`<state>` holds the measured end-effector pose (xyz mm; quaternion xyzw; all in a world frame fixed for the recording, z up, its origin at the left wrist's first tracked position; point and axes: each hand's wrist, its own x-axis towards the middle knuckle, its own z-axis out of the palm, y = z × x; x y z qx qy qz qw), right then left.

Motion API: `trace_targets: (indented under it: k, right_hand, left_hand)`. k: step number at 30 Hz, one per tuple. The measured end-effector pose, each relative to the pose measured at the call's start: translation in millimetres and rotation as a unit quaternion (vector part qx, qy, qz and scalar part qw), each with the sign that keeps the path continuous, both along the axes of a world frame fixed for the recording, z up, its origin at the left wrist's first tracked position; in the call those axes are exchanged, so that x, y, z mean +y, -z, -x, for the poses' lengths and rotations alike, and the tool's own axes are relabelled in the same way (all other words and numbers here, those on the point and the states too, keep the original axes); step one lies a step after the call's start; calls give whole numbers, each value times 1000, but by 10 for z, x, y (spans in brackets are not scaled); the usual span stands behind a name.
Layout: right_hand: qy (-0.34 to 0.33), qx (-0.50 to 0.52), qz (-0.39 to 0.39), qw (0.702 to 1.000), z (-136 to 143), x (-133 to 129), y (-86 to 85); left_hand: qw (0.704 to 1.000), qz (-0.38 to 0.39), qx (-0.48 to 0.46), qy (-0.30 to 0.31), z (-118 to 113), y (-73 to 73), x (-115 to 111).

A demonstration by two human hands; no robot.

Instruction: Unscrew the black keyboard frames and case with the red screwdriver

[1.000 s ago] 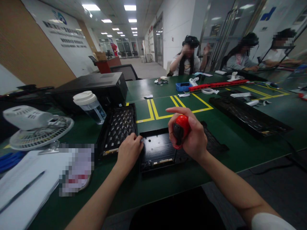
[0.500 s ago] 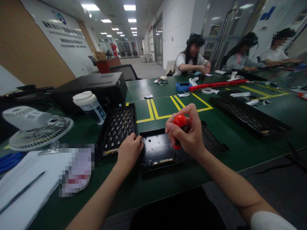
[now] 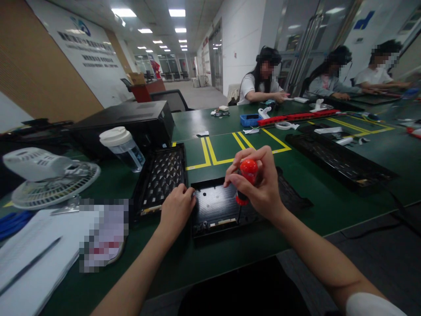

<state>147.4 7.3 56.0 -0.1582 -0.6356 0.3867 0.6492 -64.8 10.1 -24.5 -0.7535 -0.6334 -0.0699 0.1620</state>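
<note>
A red and black screwdriver (image 3: 249,170) stands nearly upright in my right hand (image 3: 265,188), its handle between thumb and fingers. The shaft points down to the front edge of a shallow black plastic panel (image 3: 215,199), beside a pale strip; its tip is too small to make out. My left hand (image 3: 177,208) is closed at the panel's left edge, fingertips over the rim. Left of that hand lies a black tray-like panel (image 3: 164,173) with a diamond-patterned inside. Another dark piece (image 3: 292,193) lies partly behind my right hand.
A lidded cup (image 3: 123,147), a small white fan (image 3: 55,175) and papers (image 3: 36,250) with a pen are at left. A large black case (image 3: 128,123) stands behind them. A long black panel (image 3: 338,160) lies at right. Several co-workers sit across the table.
My right hand has shifted its fingers on the screwdriver handle, which now shows more below the palm. My left hand stays at the panel's edge.
</note>
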Motion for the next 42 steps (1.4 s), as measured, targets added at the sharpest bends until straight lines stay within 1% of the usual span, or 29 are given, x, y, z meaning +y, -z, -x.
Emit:
trace_targets:
  k: [4,9,11,13,15,16,20,25,27,29,34,42]
  right_hand:
    - [-9,9,24,1000,28,-33,-38]
    - [-61,8,46,997,-10,-52,23]
    - [-52,-19,30,998,-30,-45,35]
    - [-13,-38,-5,999,-36,-37,18]
    - [14,-35,-23,999,-25,-37,-18]
    - [18,-28,-19,999,-15,-39,-35]
    - [2,-9,29,1000,22,-52,-43]
    - [-57,17,28,998,26,-75,23]
    - [-66,19,40,997,30,-90,32]
    - [-69,19,51,996,37,-100,34]
    - [-70,28,49,996,56,-91,40]
    - [-51,29,55,997,67,-89,23]
  left_hand:
    - [1000,4,-1,2,-4,1,2]
    - [1000,1,1,4,1,1,3]
    - [1000,0,1,4,4,-4,1]
    - [1000,0,-1,3,3,-10,-4]
    - [1000,2,-1,2,-1,-14,-9]
    - [1000,2,-1,3,-2,-15,-10]
    - [1000,3,2,3,-6,-11,-9]
    - [1000,9,1,-8,-7,-13,-7]
    - [1000,12,-2,-11,-8,-17,-8]
    - [1000,12,-6,-11,-8,-19,-9]
    - [1000,9,-8,-9,-5,-14,-12]
    - [1000,12,-11,-8,18,10,-3]
